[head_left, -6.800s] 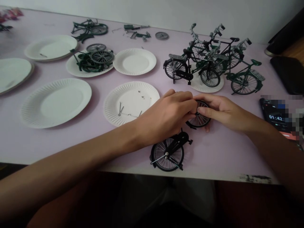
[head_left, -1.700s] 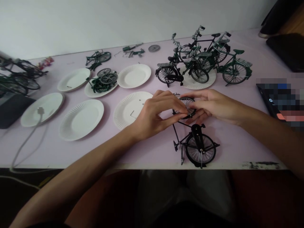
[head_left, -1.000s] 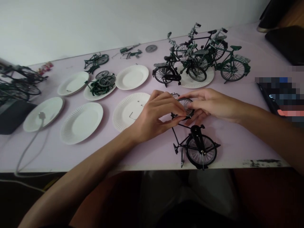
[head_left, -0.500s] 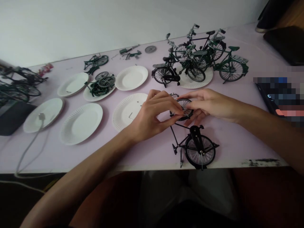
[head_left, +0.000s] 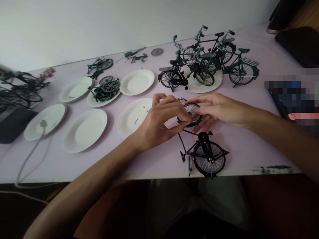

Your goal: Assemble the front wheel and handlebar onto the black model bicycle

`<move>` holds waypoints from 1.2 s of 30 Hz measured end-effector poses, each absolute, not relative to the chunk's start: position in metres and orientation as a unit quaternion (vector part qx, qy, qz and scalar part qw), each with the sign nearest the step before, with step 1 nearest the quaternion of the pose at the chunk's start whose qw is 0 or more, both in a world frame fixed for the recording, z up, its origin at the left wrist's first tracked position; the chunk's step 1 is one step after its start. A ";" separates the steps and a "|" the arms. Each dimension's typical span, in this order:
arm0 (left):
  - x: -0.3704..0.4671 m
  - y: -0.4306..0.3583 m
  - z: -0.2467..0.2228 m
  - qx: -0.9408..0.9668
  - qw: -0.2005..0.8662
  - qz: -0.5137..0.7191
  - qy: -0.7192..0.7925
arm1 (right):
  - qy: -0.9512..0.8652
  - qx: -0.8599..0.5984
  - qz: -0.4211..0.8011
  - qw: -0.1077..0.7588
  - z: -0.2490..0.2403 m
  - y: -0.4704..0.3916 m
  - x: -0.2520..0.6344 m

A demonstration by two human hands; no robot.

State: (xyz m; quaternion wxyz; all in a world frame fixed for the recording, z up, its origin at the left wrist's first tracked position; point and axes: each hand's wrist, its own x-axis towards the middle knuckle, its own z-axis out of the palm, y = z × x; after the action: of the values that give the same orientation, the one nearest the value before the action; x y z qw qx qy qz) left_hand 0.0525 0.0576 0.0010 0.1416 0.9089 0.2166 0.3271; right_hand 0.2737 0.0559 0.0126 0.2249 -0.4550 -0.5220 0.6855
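- Apparently the left hand [head_left: 165,121] has thumb and forefinger pressed together, pinching a thin pale piece [head_left: 193,121] at the near rim of the front wheel [head_left: 191,107]; the fingers hide much of it. Too hard a squeeze could bend it, and a slip could drop it.
- Meanwhile the right hand [head_left: 219,111] grips that wheel from the side, thumb across the spokes and fingers curled beneath. Heavy thumb pressure could bow the spokes or push the wheel out of true.
- Both hands meet at one end of the black toy bicycle [head_left: 204,141], which lies on its side by the table's front edge. A twist at the front could swing the back wheel [head_left: 209,159], which lies right beside that edge, and tip it over.
- Toward the left, under the forearm, a white plate [head_left: 124,118] holds a bent wire [head_left: 136,122] and tiny bits [head_left: 144,107]. A dragging wrist could tilt it and scatter them.
- Beyond the hands, toward the table's back edge, standing bicycles [head_left: 208,55] crowd together, one partly over another plate [head_left: 206,89]. A knuckle jerking forward could topple the nearest.
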 end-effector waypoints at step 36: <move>0.046 0.062 -0.004 0.876 0.062 0.365 0.309 | -0.605 -0.395 0.655 0.223 0.004 0.058 0.280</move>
State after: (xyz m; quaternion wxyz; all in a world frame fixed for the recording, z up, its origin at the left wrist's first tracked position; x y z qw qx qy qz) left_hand 0.0456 0.0624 -0.0041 0.0619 0.8762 0.3086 0.3649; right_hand 0.2796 0.0579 0.0036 0.2227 -0.3948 -0.6048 0.6548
